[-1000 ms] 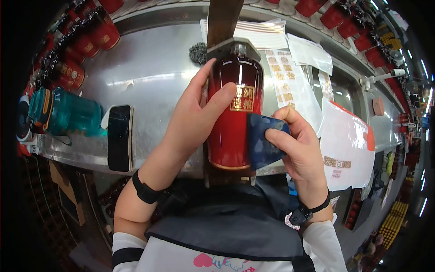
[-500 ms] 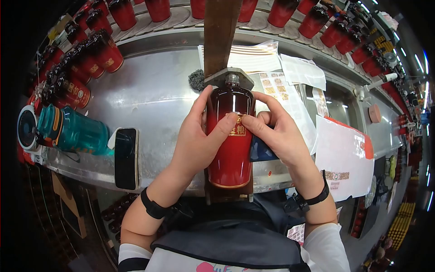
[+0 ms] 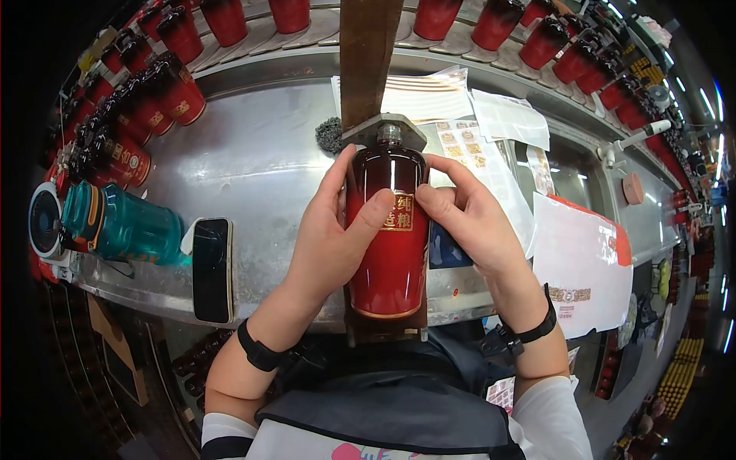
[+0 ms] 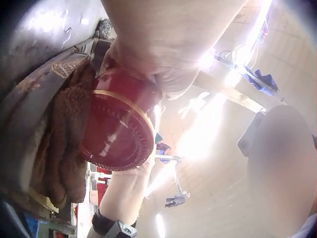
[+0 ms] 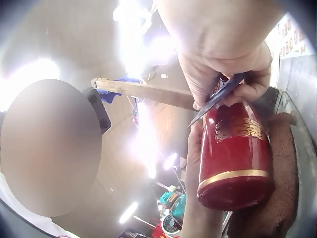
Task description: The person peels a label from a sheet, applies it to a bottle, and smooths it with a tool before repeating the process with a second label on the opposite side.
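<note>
A glossy red bottle (image 3: 387,276) with a dark top lies tilted back on a wooden stand, its clear neck toward a grey bracket (image 3: 418,135). My left hand (image 3: 326,234) grips its left side, the thumb overlapping the left part of a square gold label (image 3: 400,213). On the other side is my right hand (image 3: 487,226), its thumb at the label's right edge. Tucked in the right hand's curled fingers is a thin dark blue scraper (image 5: 218,99), also showing below that hand as a blue flat piece (image 3: 448,249). Brown cloth (image 5: 285,163) pads the stand under the bottle.
A phone (image 3: 212,268) and a teal water bottle (image 3: 134,226) lie on the metal bench at left. Sheets of gold labels (image 3: 464,142) and a white bag (image 3: 579,261) are at right. Behind runs a conveyor (image 3: 322,31) with red bottles; a wooden post (image 3: 368,61) rises mid-bench.
The blue scraper, earlier pinched and held out at the bottle's lower right, moved up and back into the right hand's fingers. Both thumbs came together over the label, then the right thumb shifted aside.
</note>
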`<act>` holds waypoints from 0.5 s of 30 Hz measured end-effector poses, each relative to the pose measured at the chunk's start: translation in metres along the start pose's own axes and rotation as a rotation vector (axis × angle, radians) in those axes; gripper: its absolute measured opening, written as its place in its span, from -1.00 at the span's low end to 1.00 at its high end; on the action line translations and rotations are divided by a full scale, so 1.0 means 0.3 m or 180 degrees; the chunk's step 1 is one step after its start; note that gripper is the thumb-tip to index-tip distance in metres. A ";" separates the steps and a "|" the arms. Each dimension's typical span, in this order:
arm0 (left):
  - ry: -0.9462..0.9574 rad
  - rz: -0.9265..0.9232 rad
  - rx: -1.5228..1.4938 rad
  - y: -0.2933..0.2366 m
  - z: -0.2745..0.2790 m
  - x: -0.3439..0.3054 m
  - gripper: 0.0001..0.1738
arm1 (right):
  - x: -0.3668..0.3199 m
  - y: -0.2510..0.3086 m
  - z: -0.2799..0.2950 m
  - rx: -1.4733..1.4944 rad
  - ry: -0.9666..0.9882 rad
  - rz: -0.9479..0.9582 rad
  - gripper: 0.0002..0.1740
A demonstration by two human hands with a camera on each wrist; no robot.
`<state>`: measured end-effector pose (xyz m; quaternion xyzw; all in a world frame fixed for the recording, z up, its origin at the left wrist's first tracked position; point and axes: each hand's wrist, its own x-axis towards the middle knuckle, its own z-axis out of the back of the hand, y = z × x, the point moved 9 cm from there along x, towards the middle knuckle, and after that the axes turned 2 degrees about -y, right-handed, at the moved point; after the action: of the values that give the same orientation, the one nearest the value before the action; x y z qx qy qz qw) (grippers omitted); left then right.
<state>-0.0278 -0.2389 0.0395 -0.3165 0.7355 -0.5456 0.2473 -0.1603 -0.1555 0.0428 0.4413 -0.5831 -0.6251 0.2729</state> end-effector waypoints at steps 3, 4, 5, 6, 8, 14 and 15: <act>-0.0017 0.0024 -0.0036 -0.002 -0.001 0.000 -0.20 | 0.006 0.004 0.004 -0.0398 0.0034 -0.0040 -0.30; -0.0019 0.0025 -0.0038 -0.001 -0.001 0.001 -0.20 | 0.010 0.002 0.007 -0.0439 0.0019 -0.0034 -0.31; -0.0022 0.0018 -0.0066 -0.002 -0.001 0.001 -0.20 | 0.013 0.001 0.008 -0.0481 0.0008 -0.0030 -0.33; -0.0027 0.0010 -0.0096 -0.002 -0.001 0.002 -0.21 | 0.013 0.003 0.003 -0.0485 0.0015 -0.0033 -0.33; -0.0043 0.0008 -0.0113 -0.002 -0.002 0.003 -0.22 | 0.012 0.013 -0.002 -0.0451 -0.0024 0.0007 -0.33; -0.0078 -0.0001 -0.0123 -0.001 0.001 0.003 -0.25 | 0.017 0.005 0.002 -0.0537 -0.0045 0.0055 -0.33; -0.0094 -0.0021 -0.0114 0.000 0.004 0.003 -0.25 | 0.017 0.005 0.002 -0.0538 -0.0042 0.0052 -0.33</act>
<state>-0.0277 -0.2404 0.0393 -0.3313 0.7404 -0.5284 0.2506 -0.1634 -0.1598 0.0430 0.4078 -0.5336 -0.6728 0.3103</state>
